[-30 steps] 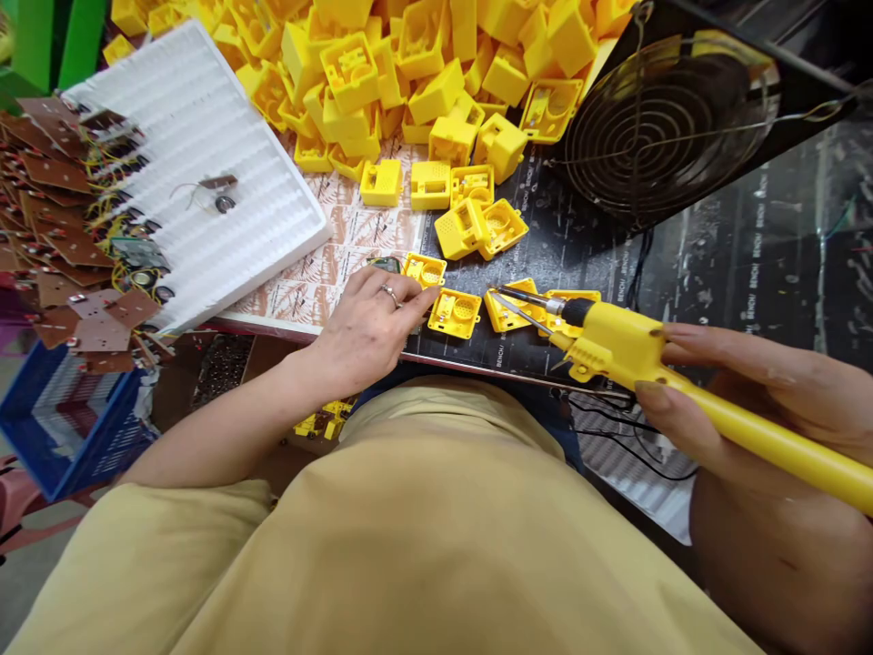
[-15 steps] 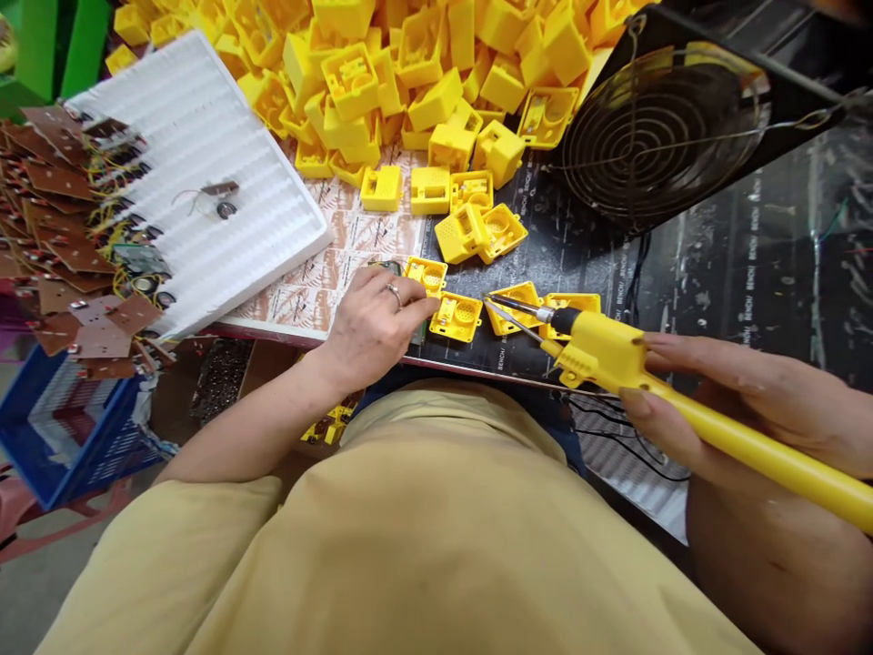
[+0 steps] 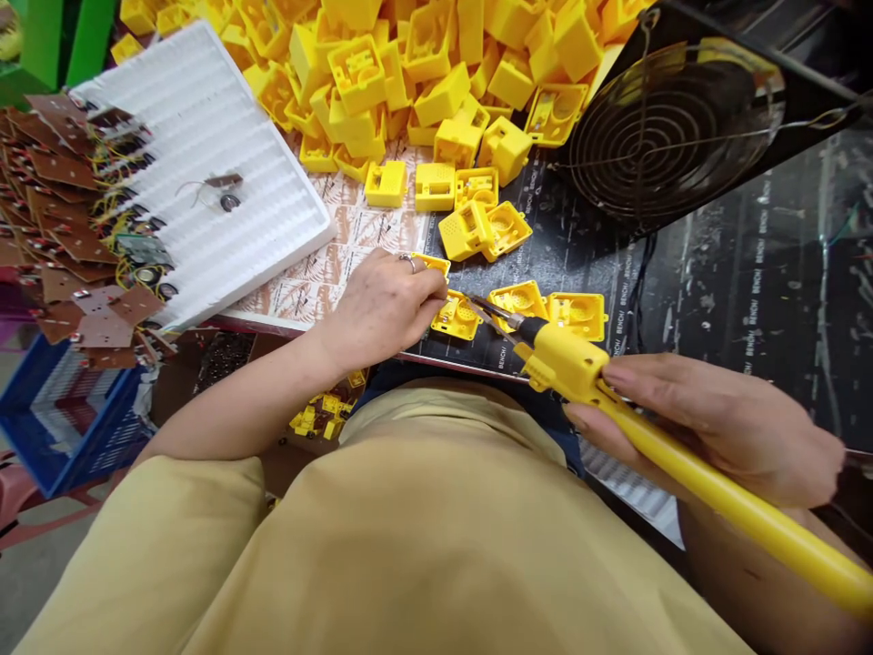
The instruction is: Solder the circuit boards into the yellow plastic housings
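My right hand (image 3: 723,418) is wrapped around a yellow soldering iron (image 3: 569,364), whose dark barrel and a second thin metal prong point left. Its tip is over a small open yellow plastic casing (image 3: 458,316). Beside that casing is my left hand (image 3: 386,305), wearing a ring, with thumb and fingers drawn together at its left edge. Whatever those fingers pinch is hidden beneath them. Behind them another yellow casing (image 3: 431,264) is partly covered. Two more open casings, one tilted (image 3: 518,298) and one straighter (image 3: 576,316), lie to the right.
A heap of yellow casings (image 3: 368,82) fills the back of the bench. At left, a white foam tray (image 3: 232,127) carries brown circuit boards (image 3: 61,209) with wires and round parts. A black fan (image 3: 641,150) stands back right. A blue crate (image 3: 61,418) is below left.
My left hand has shifted right, onto the edge of the nearest casing. The soldering iron has moved left and slightly down, bringing its tip over that casing.
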A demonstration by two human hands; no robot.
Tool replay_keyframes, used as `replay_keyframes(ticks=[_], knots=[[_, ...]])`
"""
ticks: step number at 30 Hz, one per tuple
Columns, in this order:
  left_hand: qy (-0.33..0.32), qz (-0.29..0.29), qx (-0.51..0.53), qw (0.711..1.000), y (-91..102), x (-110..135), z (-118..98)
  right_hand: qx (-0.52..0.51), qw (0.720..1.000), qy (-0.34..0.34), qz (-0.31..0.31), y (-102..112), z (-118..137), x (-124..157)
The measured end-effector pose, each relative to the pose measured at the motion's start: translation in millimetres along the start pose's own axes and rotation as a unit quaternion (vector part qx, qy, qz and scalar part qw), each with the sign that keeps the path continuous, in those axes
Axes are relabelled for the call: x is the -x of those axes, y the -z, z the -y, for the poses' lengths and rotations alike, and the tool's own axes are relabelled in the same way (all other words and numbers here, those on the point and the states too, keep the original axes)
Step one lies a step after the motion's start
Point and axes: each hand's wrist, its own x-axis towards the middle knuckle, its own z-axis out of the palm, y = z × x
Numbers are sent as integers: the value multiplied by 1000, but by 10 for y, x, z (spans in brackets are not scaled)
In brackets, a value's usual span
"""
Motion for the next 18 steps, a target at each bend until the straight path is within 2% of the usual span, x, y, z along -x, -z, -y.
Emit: replay_keyframes(ticks=[3,6,11,15,18], knots=[[11,32,-9,999,32,-59,-13,-8,996,94,-5,12,109,-158],[9,41,-12,999,54,-90,-13,8,991,132,-18,17,159,-275],[-4,69,-11,998,74,-141,-20,2,992,124,20,52,206,-381],[-12,84,-10,996,97,-188,-15,11,986,167,25,141,214,-422],[-16,91,-13,996,124,-204,-7,11,993,115,31,235,194,-373]])
